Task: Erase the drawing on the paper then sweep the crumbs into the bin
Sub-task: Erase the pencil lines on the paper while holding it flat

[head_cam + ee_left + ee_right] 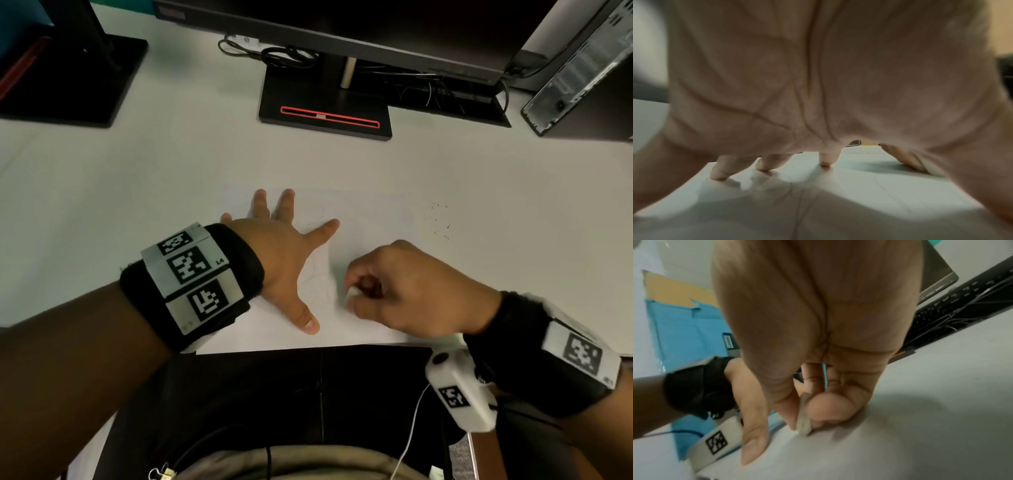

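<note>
Counter (171, 164), pale and wide, fills the head view, with a monitor stand (325, 106) at upper centre and a computer case (582, 68) at the upper right. Paper (370, 219) lies flat at the middle of the frame, its near edge along the counter's front. Left hand (284, 253) presses down on the sheet's left part, fingers (260, 202) spread straight and released, thumb pointing toward the lower centre. Right hand (407, 291) sits just right of it, its fingers clenched round a small white eraser (352, 294), pinched between thumb and fingertips with its lower end touching the sheet. Faint pencil drawing (317, 274) shows between the two hands, just left of the eraser. Dark crumbs (438, 219) are scattered on the right part of the paper, well apart from both hands.
</note>
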`<state>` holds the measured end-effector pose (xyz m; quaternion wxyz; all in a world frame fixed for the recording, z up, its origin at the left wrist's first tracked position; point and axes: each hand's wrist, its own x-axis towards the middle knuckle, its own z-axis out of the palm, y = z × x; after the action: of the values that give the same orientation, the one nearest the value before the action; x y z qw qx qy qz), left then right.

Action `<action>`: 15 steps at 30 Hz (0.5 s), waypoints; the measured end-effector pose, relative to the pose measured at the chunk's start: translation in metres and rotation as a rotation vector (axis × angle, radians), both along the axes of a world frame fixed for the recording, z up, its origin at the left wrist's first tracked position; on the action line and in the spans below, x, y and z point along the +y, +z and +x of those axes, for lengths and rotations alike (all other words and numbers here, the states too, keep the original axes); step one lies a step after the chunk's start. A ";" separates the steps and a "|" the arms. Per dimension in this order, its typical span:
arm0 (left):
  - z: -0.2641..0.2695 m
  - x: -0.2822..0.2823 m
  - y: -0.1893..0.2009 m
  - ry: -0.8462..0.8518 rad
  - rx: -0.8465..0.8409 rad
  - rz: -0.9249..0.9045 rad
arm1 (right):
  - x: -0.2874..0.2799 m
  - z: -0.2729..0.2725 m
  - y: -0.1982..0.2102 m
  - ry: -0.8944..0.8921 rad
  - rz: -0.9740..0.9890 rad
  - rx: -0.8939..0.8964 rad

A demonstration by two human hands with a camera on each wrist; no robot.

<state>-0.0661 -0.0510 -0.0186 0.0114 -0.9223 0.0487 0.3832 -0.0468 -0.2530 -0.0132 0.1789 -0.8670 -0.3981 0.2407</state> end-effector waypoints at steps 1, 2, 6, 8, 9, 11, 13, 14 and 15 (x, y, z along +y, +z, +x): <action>0.000 0.000 0.000 0.001 -0.001 -0.001 | -0.002 0.002 0.001 -0.006 -0.007 0.016; 0.000 0.000 0.001 0.003 -0.001 -0.001 | -0.006 0.008 0.001 -0.041 -0.009 0.012; 0.000 -0.001 0.003 0.012 0.009 0.005 | -0.008 0.012 0.000 -0.084 0.011 -0.036; 0.000 -0.003 0.003 0.008 0.009 0.010 | -0.005 0.000 -0.001 -0.023 0.009 0.012; 0.000 -0.003 0.004 0.005 0.007 0.012 | -0.007 0.000 0.000 -0.021 0.005 0.036; 0.000 -0.003 0.005 0.005 0.006 0.007 | -0.014 0.012 0.000 -0.111 0.007 0.019; 0.001 -0.002 0.005 0.011 0.008 0.000 | -0.018 0.018 -0.001 -0.178 0.026 -0.035; 0.001 -0.002 0.004 0.014 0.009 0.000 | -0.017 0.015 -0.002 -0.159 0.029 -0.056; 0.001 -0.002 0.004 0.016 0.009 0.000 | -0.014 0.008 -0.002 -0.111 0.026 -0.057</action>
<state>-0.0649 -0.0534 -0.0146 0.0083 -0.9209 0.0416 0.3874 -0.0385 -0.2667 -0.0157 0.1917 -0.8917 -0.3575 0.2005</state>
